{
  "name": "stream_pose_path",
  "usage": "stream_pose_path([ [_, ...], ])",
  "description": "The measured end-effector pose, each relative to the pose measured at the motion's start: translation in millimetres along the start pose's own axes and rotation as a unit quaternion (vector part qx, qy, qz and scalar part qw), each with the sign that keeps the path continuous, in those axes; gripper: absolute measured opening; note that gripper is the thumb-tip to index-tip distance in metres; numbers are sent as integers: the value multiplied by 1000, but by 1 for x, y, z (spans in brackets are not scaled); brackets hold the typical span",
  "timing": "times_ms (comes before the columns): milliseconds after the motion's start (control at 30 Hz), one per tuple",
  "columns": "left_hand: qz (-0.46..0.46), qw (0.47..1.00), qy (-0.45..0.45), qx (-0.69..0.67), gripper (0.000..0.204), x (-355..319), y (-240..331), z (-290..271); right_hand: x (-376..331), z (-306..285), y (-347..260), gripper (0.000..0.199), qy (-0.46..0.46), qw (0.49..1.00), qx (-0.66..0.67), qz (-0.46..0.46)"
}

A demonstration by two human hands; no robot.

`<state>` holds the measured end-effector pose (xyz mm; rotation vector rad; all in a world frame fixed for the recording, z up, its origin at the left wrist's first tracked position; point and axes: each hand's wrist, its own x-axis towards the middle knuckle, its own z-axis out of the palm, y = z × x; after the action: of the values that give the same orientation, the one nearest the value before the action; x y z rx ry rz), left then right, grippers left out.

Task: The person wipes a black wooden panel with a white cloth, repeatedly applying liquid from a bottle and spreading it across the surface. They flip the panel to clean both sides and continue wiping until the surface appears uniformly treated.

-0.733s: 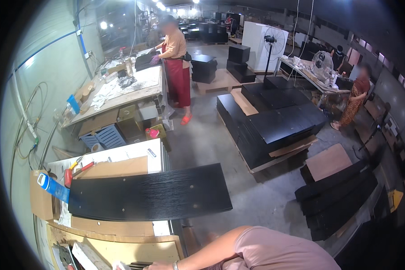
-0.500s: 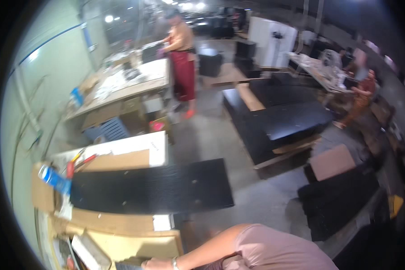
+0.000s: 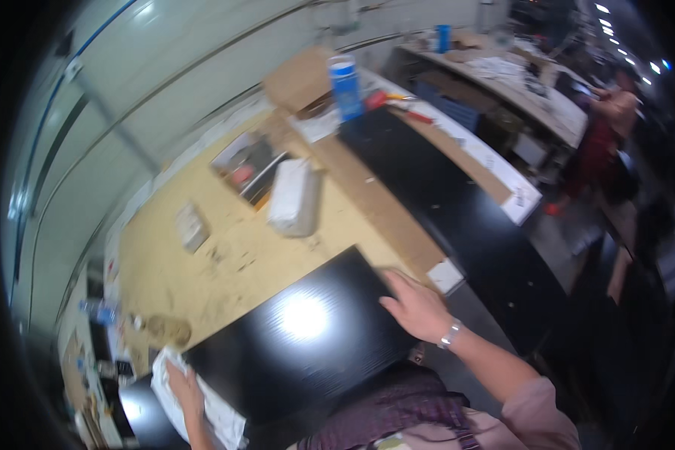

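Note:
A glossy black panel (image 3: 277,367) lies on a yellow-topped table (image 3: 150,262) in front of me, a bright light reflecting off it. My left hand (image 3: 186,390) is closed on a crumpled white cloth (image 3: 221,427), pressed against the panel's left part. At the panel's right end, my right hand (image 3: 421,309), with a metal watch band on its wrist, grips the edge; some of its fingertips are hidden. A second, long black panel (image 3: 457,202) rests beyond on brown cardboard strips (image 3: 382,202).
On the yellow top are a white wrapped block (image 3: 292,199), a small open box (image 3: 244,169) and a smaller pale block (image 3: 193,227). A clear bottle (image 3: 165,328) lies at the left. A blue can (image 3: 344,86) stands behind. Another person (image 3: 611,112) works at a far table (image 3: 495,82).
My view has swung left and down onto the yellow table. The left hand with the white cloth and the near panel now show. The right hand, earlier at the lower edge, is now fully visible.

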<state>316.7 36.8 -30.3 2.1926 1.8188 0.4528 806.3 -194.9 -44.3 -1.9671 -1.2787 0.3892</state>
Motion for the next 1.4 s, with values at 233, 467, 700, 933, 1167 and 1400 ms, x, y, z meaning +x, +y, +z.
stream_pose_path([
  [233, 268, 955, -104, 71, 86, -13, 177, 92, 140, 29, -32, 25, -26, 987, -111, -112],
  [467, 337, 905, -255, 56, 86, -30, 281, 74, 161, 58, -32, 29, -169, 966, -157, -117],
  [700, 198, 977, -70, 20, 81, 16, 165, 88, 161, 58, -28, 25, -162, 968, -123, -144],
  [933, 287, 939, -167, 93, 81, -15, 289, 107, 173, 76, -22, 33, -219, 950, -178, -131],
  [1167, -168, 974, 104, 108, 76, -22, -14, 7, 164, 55, -47, 56, -178, 954, -214, -108],
  [1400, -162, 979, 97, 83, 81, -5, -1, 39, 169, 54, -39, 59, -164, 951, -230, -123],
])
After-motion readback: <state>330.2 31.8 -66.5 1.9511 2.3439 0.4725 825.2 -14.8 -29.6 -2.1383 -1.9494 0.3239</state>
